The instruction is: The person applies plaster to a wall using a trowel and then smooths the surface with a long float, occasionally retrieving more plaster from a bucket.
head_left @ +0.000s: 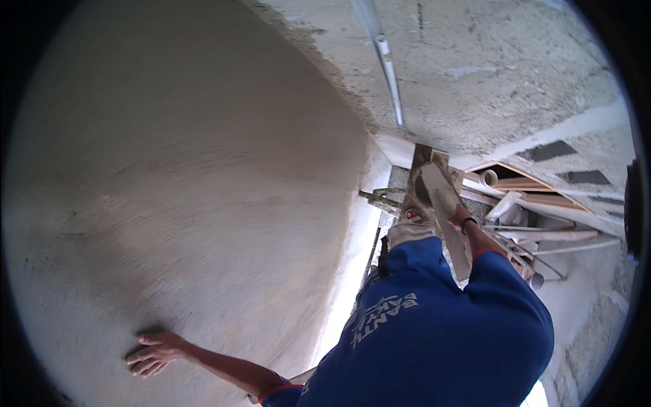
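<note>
My left hand [155, 355] lies with spread fingers against the plastered wall [224, 203], holding nothing. On the other side, my right hand [460, 218] is closed around the edge of a long, pale grey plastering float [444, 203], smeared with plaster. The float hangs lengthwise beside my right leg, apart from the wall. A dark band circles my right wrist. The handle, if there is one, is hidden from this angle.
Under my feet is a narrow, plaster-stained plank [422, 154]. Boards and poles [559, 235] are heaped to the right, near a short pipe [488, 178]. A pale conduit [389, 71] runs along the rough surface ahead. Bright light enters beside the wall's edge.
</note>
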The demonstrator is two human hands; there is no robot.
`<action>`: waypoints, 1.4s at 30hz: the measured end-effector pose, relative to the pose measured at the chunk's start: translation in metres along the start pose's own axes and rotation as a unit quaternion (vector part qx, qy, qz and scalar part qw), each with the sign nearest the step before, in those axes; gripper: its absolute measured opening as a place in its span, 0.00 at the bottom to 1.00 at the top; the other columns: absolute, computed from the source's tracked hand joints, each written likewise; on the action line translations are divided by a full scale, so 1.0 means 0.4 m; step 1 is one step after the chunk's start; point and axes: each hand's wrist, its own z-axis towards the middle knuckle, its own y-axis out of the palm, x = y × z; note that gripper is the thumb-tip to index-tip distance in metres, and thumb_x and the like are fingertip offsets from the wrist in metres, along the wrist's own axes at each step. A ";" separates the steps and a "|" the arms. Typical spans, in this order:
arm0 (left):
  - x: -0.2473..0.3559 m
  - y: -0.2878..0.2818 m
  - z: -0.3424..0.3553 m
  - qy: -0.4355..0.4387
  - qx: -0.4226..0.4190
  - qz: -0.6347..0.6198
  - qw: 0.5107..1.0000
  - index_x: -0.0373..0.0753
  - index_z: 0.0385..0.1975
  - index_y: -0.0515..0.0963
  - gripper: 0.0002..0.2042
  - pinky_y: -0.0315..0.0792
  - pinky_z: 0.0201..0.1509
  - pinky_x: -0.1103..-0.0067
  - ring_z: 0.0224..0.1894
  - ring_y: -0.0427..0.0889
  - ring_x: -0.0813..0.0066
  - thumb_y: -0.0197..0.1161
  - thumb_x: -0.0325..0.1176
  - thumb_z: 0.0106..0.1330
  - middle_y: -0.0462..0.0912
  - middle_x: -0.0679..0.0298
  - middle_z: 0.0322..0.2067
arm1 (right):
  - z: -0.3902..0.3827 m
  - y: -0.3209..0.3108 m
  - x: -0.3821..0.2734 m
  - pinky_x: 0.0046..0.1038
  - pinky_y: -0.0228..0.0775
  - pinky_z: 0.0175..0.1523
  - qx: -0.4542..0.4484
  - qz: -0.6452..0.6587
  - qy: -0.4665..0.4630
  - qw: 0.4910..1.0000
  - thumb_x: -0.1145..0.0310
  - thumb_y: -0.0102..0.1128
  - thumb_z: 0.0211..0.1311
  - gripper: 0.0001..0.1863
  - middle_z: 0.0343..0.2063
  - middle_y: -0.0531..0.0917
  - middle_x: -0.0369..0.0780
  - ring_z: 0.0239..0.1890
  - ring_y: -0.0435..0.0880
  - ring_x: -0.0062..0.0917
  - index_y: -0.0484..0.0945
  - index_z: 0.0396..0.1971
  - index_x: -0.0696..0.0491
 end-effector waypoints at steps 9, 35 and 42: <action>0.064 -0.037 -0.002 -0.007 0.001 -0.020 1.000 0.42 0.70 0.35 0.46 0.30 0.67 0.44 0.70 0.26 0.45 0.24 0.73 0.60 0.29 0.46 0.69 | 0.155 -0.003 -0.007 0.36 0.76 0.28 0.011 -0.017 -0.049 0.999 0.73 0.64 0.50 0.26 0.34 0.80 0.53 0.29 0.83 0.39 0.63 0.49 0.60; 0.664 -0.050 0.197 0.430 0.008 -0.048 0.901 0.52 0.70 0.44 0.37 0.33 0.70 0.50 0.72 0.30 0.57 0.24 0.67 0.64 0.35 0.59 0.71 | 0.127 -0.034 -0.024 0.32 0.76 0.31 -0.042 -0.066 0.022 0.997 0.71 0.66 0.50 0.16 0.25 0.83 0.48 0.26 0.84 0.31 0.76 0.35 0.66; 0.685 -0.027 0.273 0.384 0.013 -0.015 0.923 0.53 0.69 0.49 0.36 0.34 0.70 0.50 0.73 0.31 0.60 0.26 0.66 0.65 0.36 0.61 0.71 | 0.289 -0.056 0.010 0.32 0.77 0.30 -0.044 -0.086 0.002 0.995 0.76 0.63 0.51 0.22 0.31 0.80 0.48 0.30 0.83 0.33 0.66 0.46 0.61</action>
